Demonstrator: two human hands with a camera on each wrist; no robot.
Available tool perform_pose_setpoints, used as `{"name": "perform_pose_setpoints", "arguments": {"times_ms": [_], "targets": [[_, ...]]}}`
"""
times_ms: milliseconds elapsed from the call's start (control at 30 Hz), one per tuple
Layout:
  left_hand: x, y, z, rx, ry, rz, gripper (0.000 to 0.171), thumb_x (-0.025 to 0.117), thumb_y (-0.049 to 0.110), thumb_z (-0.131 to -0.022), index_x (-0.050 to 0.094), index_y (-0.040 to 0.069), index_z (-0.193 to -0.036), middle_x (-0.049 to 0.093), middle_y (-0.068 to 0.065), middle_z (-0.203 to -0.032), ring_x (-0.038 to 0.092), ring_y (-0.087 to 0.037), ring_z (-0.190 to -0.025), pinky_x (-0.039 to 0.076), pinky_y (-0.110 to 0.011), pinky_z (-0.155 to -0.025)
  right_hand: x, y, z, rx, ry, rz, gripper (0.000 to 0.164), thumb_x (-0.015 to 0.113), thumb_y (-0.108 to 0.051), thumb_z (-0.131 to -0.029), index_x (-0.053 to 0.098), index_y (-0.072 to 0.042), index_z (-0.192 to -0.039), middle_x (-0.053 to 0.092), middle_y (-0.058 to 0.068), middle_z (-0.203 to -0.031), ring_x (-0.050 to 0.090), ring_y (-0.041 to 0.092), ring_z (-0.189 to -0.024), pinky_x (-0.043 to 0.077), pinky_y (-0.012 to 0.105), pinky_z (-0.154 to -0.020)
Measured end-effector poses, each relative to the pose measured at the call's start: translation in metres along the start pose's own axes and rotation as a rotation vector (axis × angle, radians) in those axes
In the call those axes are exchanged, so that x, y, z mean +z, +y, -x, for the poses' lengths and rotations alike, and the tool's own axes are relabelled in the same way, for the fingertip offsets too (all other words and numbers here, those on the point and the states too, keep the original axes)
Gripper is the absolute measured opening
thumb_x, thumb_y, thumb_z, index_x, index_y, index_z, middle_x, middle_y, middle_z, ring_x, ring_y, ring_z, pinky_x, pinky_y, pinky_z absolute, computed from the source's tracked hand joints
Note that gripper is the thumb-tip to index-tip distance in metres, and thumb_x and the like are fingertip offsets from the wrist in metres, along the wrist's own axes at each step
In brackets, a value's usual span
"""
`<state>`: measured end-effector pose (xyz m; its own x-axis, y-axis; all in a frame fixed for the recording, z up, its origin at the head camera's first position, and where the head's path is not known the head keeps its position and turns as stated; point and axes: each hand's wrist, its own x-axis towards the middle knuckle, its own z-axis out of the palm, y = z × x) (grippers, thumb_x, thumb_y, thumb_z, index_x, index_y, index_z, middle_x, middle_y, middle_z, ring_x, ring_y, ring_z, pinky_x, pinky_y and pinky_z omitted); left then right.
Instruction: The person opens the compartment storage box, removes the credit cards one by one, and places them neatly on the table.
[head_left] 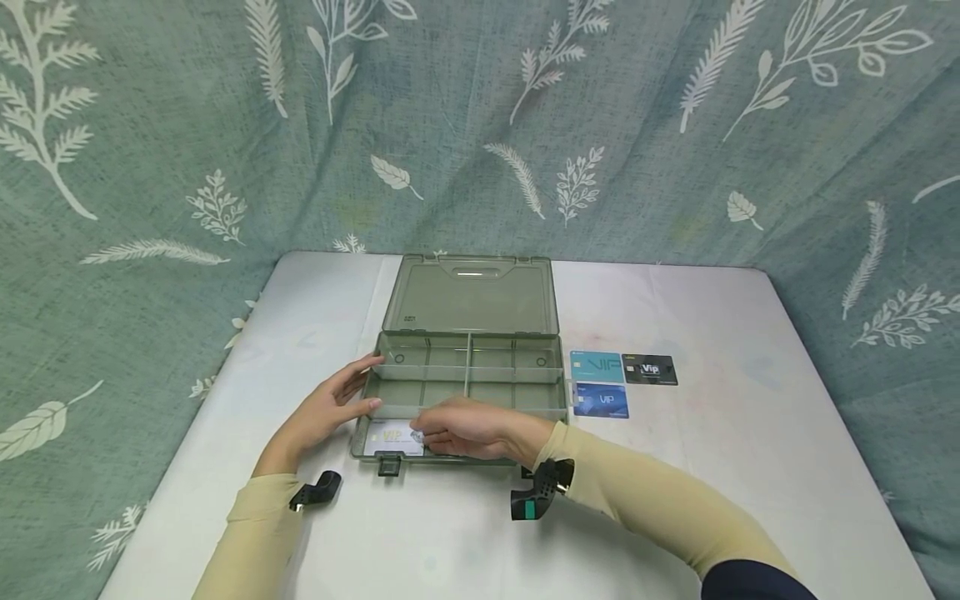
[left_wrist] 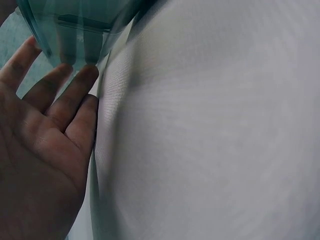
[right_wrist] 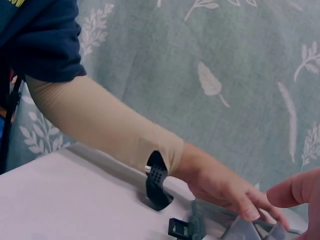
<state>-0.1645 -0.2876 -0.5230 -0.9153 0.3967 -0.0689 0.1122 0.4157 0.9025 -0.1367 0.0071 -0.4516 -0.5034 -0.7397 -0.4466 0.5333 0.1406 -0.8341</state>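
Note:
A see-through grey-green divided plastic box [head_left: 468, 335] lies unfolded, its lid [head_left: 480, 300] laid back behind it. In its front left compartment is a white VIP card [head_left: 388, 440]. The curled fingers of my right hand [head_left: 472, 429] hold this card by its right end, and part of it is hidden beneath them. My left hand [head_left: 318, 417] rests against the box's left side, thumb and fingertips at the rim. In the left wrist view the left hand [left_wrist: 55, 115] has its fingers extended to the box wall [left_wrist: 80, 30].
Right of the box lie a teal VIP card [head_left: 592, 365], a black Vip card [head_left: 649, 369] and a blue VIP card [head_left: 602, 402]. A front latch [head_left: 388, 465] sticks out toward me. Leaf-patterned cloth [head_left: 465, 150] hangs behind the white table [head_left: 720, 483].

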Motion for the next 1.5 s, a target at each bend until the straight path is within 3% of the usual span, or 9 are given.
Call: {"name": "perform_pose_setpoints", "arguments": {"times_ms": [233,400,600,933,1167,1333,1500], "targets": [[-0.001,0.001,0.001,-0.007,0.002,0.002,0.068,0.070,0.024,-0.099,0.037,0.025,-0.159,0.021,-0.005,-0.168,0.023,-0.042,-0.151,0.021,-0.057,-0.124,0.002,-0.002,0.005,-0.030,0.023,0.014,0.065,0.053,-0.018,-0.102,0.027,0.018,-0.151,0.035,0.029,-0.156,0.032,0.040,-0.148,0.031,0.045,-0.123],[-0.001,0.003,0.002,-0.011,0.004,0.002,0.069,0.070,0.024,-0.099,0.037,0.024,-0.159,0.021,-0.006,-0.168,0.023,-0.043,-0.151,0.021,-0.058,-0.124,0.005,-0.005,0.008,-0.052,0.039,-0.007,0.070,0.054,-0.015,-0.102,0.020,0.017,-0.153,0.036,0.029,-0.155,0.035,0.039,-0.146,0.034,0.042,-0.121],[-0.001,0.002,0.001,-0.016,0.002,0.011,0.069,0.070,0.024,-0.099,0.036,0.024,-0.159,0.020,-0.006,-0.168,0.023,-0.043,-0.151,0.020,-0.058,-0.124,0.006,-0.010,0.012,-0.108,0.026,-0.007,0.064,0.052,-0.012,-0.102,0.024,0.014,-0.154,0.036,0.027,-0.156,0.038,0.035,-0.145,0.036,0.039,-0.120],[0.001,0.002,0.001,-0.013,-0.005,0.022,0.069,0.070,0.024,-0.099,0.036,0.025,-0.159,0.019,-0.005,-0.169,0.022,-0.044,-0.151,0.020,-0.060,-0.123,0.006,-0.004,0.001,-0.187,0.048,0.163,0.056,0.052,-0.010,-0.105,0.032,0.006,-0.155,0.048,0.021,-0.150,0.049,0.032,-0.138,0.042,0.040,-0.116],[0.000,0.002,0.000,-0.018,-0.006,0.013,0.069,0.070,0.025,-0.099,0.036,0.026,-0.159,0.018,-0.004,-0.169,0.022,-0.044,-0.151,0.020,-0.060,-0.123,0.008,0.002,-0.011,-0.225,0.071,0.183,0.050,0.052,-0.007,-0.105,0.039,0.006,-0.152,0.055,0.023,-0.140,0.059,0.038,-0.126,0.048,0.050,-0.110],[0.000,0.001,0.000,-0.017,-0.009,0.016,0.068,0.069,0.024,-0.099,0.036,0.026,-0.159,0.017,-0.005,-0.169,0.022,-0.045,-0.151,0.021,-0.061,-0.123,0.010,0.006,-0.021,-0.269,0.177,0.392,0.044,0.057,-0.016,-0.105,0.051,0.000,-0.145,0.067,0.010,-0.122,0.069,0.026,-0.108,0.059,0.032,-0.089],[-0.001,0.000,0.000,-0.008,-0.007,0.014,0.068,0.069,0.024,-0.099,0.036,0.027,-0.159,0.017,-0.005,-0.169,0.022,-0.045,-0.150,0.022,-0.062,-0.122,0.015,0.007,-0.029,-0.316,0.264,0.606,0.040,0.063,-0.024,-0.103,0.059,-0.006,-0.138,0.071,0.001,-0.111,0.069,0.005,-0.089,0.056,0.020,-0.068]]}}
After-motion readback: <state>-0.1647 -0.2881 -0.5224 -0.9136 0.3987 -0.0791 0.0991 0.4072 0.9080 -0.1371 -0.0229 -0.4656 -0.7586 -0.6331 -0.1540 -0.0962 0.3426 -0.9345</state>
